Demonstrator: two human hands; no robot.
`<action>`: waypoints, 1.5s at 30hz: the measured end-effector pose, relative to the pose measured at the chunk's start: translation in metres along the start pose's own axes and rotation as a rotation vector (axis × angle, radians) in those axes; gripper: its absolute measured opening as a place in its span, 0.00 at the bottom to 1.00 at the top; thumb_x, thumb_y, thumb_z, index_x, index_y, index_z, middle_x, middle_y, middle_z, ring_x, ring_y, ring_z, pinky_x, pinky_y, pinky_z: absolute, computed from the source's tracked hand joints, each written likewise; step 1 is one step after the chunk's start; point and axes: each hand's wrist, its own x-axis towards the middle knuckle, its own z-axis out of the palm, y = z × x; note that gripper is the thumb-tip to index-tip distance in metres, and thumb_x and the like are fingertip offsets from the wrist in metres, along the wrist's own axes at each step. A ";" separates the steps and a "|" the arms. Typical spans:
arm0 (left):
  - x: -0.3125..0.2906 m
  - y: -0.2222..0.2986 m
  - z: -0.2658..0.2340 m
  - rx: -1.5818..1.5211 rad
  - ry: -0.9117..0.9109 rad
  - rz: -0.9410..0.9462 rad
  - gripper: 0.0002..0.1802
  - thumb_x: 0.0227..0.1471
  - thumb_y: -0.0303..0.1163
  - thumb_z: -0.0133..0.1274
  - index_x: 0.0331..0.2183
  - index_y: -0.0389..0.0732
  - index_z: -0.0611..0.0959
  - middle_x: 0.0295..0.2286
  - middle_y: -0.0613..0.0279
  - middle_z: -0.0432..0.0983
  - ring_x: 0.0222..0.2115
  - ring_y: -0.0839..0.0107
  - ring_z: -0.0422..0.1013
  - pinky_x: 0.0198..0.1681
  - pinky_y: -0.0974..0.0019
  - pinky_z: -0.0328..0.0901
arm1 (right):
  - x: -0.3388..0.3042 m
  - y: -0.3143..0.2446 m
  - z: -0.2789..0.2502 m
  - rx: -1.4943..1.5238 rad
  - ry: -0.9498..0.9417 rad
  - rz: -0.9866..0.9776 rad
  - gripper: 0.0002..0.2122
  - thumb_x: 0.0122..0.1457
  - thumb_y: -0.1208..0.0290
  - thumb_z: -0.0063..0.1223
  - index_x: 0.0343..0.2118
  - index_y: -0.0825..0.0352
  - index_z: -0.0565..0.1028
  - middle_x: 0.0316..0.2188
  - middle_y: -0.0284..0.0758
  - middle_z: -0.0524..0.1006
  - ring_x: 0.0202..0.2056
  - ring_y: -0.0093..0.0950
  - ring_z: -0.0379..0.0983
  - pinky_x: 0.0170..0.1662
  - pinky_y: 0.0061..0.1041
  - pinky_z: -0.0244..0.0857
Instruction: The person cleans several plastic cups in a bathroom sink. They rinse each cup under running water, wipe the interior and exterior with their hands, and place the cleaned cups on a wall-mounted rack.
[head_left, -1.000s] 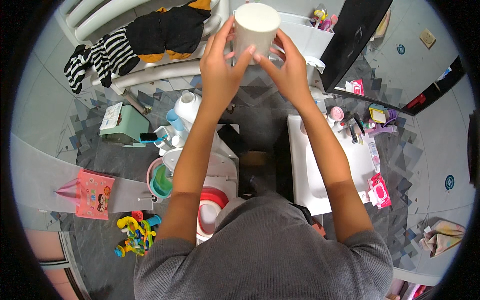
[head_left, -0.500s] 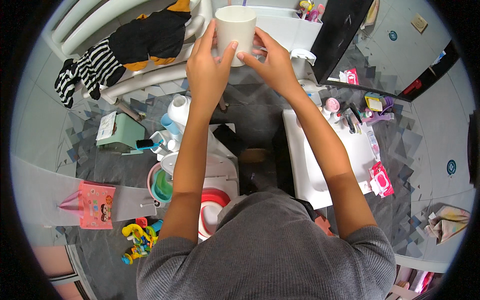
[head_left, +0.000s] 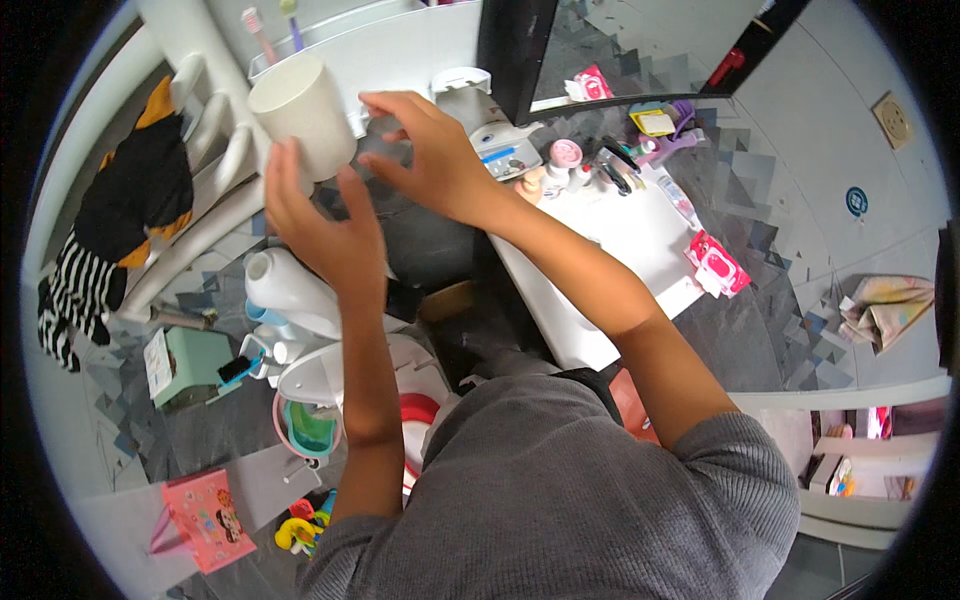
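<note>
As the head view shows, the white cup stands just beyond the left hand, whose fingers overlap its base, leaving contact unclear. The right hand is apart, right of it; both hands look loosely spread, gripping nothing. Beyond them, the holder partly hides 2 toothbrushes.

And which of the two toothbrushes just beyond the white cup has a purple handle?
The right-hand toothbrush, with a greenish head; the left-hand toothbrush has a pinkish handle.
</note>
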 end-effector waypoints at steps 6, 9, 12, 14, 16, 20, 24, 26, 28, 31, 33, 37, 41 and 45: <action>-0.062 0.022 0.062 -0.434 -0.360 0.099 0.22 0.49 0.24 0.51 0.48 0.36 0.72 0.48 0.50 0.67 0.47 0.57 0.65 0.51 0.58 0.58 | -0.054 0.021 -0.056 -0.081 -0.024 0.104 0.24 0.42 0.80 0.56 0.47 0.67 0.69 0.43 0.40 0.71 0.41 0.36 0.71 0.39 0.29 0.68; -0.087 0.031 0.101 -0.566 -0.503 0.068 0.22 0.49 0.23 0.51 0.48 0.34 0.71 0.47 0.49 0.68 0.46 0.57 0.67 0.50 0.59 0.60 | -0.096 0.053 -0.094 -0.198 0.007 0.266 0.21 0.44 0.79 0.55 0.46 0.68 0.70 0.41 0.42 0.73 0.39 0.36 0.72 0.40 0.28 0.69; -0.120 0.035 0.146 -0.689 -0.689 0.036 0.21 0.49 0.25 0.52 0.48 0.35 0.71 0.45 0.49 0.69 0.47 0.56 0.66 0.51 0.59 0.60 | -0.133 0.081 -0.129 -0.310 0.062 0.421 0.18 0.48 0.78 0.55 0.45 0.68 0.71 0.41 0.42 0.73 0.39 0.34 0.74 0.38 0.26 0.71; -0.129 0.044 0.160 -0.678 -0.797 0.111 0.21 0.50 0.27 0.51 0.48 0.36 0.70 0.45 0.48 0.68 0.49 0.54 0.65 0.52 0.59 0.58 | -0.160 0.104 -0.157 -0.412 0.089 0.557 0.16 0.49 0.76 0.56 0.43 0.69 0.72 0.41 0.42 0.74 0.39 0.32 0.74 0.36 0.25 0.72; -0.152 0.042 0.185 -0.731 -0.887 0.082 0.21 0.50 0.29 0.51 0.47 0.35 0.70 0.46 0.46 0.68 0.49 0.52 0.64 0.52 0.58 0.58 | -0.181 0.130 -0.180 -0.509 0.153 0.630 0.14 0.49 0.74 0.58 0.40 0.69 0.73 0.38 0.41 0.75 0.38 0.31 0.75 0.34 0.25 0.72; -0.172 0.049 0.218 -0.659 -1.117 0.105 0.22 0.52 0.32 0.50 0.49 0.36 0.70 0.49 0.45 0.65 0.50 0.50 0.63 0.52 0.57 0.59 | -0.215 0.182 -0.225 -0.671 0.300 0.760 0.12 0.49 0.73 0.57 0.36 0.72 0.74 0.34 0.43 0.77 0.35 0.34 0.76 0.37 0.29 0.69; -0.188 0.059 0.255 -0.611 -1.236 0.111 0.24 0.52 0.35 0.49 0.50 0.38 0.69 0.51 0.44 0.63 0.51 0.50 0.61 0.54 0.57 0.58 | -0.236 0.230 -0.263 -0.824 0.322 0.779 0.12 0.49 0.74 0.57 0.37 0.71 0.73 0.35 0.43 0.77 0.34 0.34 0.76 0.38 0.30 0.69; -0.196 0.065 0.271 -0.599 -1.287 0.089 0.25 0.52 0.35 0.49 0.50 0.38 0.69 0.51 0.43 0.63 0.52 0.51 0.61 0.54 0.57 0.58 | -0.246 0.254 -0.280 -0.890 0.275 0.843 0.10 0.51 0.75 0.55 0.38 0.67 0.74 0.36 0.44 0.76 0.34 0.35 0.76 0.38 0.31 0.69; -0.198 0.069 0.280 -0.601 -1.331 0.051 0.24 0.51 0.36 0.49 0.50 0.38 0.69 0.51 0.44 0.63 0.52 0.51 0.61 0.55 0.57 0.57 | -0.253 0.272 -0.291 -0.909 0.199 0.877 0.12 0.51 0.74 0.54 0.40 0.64 0.75 0.36 0.44 0.76 0.35 0.37 0.76 0.39 0.32 0.69; -0.201 0.071 0.286 -0.609 -1.360 0.030 0.24 0.52 0.36 0.49 0.50 0.38 0.69 0.51 0.46 0.63 0.52 0.52 0.61 0.55 0.57 0.57 | -0.256 0.293 -0.301 -0.834 0.044 1.012 0.14 0.52 0.74 0.52 0.43 0.61 0.75 0.37 0.45 0.77 0.37 0.39 0.75 0.40 0.33 0.68; -0.207 0.071 0.292 -0.581 -1.389 0.018 0.25 0.52 0.36 0.49 0.51 0.38 0.68 0.51 0.47 0.64 0.53 0.54 0.60 0.56 0.57 0.56 | -0.258 0.304 -0.307 -0.806 -0.003 1.067 0.16 0.53 0.75 0.49 0.45 0.59 0.74 0.38 0.46 0.76 0.39 0.41 0.75 0.42 0.34 0.67; -0.216 0.065 0.307 -0.562 -1.318 0.050 0.23 0.50 0.37 0.50 0.49 0.41 0.71 0.47 0.51 0.67 0.47 0.54 0.65 0.49 0.56 0.63 | -0.259 0.318 -0.309 -0.849 -0.143 1.001 0.20 0.51 0.78 0.47 0.49 0.59 0.72 0.41 0.46 0.76 0.43 0.41 0.74 0.44 0.32 0.67; -0.217 0.063 0.317 -0.546 -1.369 0.012 0.23 0.50 0.36 0.50 0.48 0.40 0.71 0.47 0.51 0.67 0.48 0.55 0.64 0.50 0.56 0.62 | -0.256 0.326 -0.301 -0.785 -0.190 1.010 0.20 0.51 0.73 0.52 0.49 0.61 0.71 0.42 0.47 0.75 0.45 0.41 0.72 0.46 0.32 0.66; -0.220 0.074 0.316 -0.557 -1.433 0.002 0.23 0.51 0.36 0.49 0.48 0.38 0.70 0.48 0.50 0.66 0.51 0.55 0.62 0.54 0.57 0.58 | -0.278 0.341 -0.312 -0.794 -0.138 1.014 0.22 0.52 0.68 0.55 0.51 0.61 0.68 0.40 0.45 0.76 0.44 0.40 0.73 0.46 0.31 0.66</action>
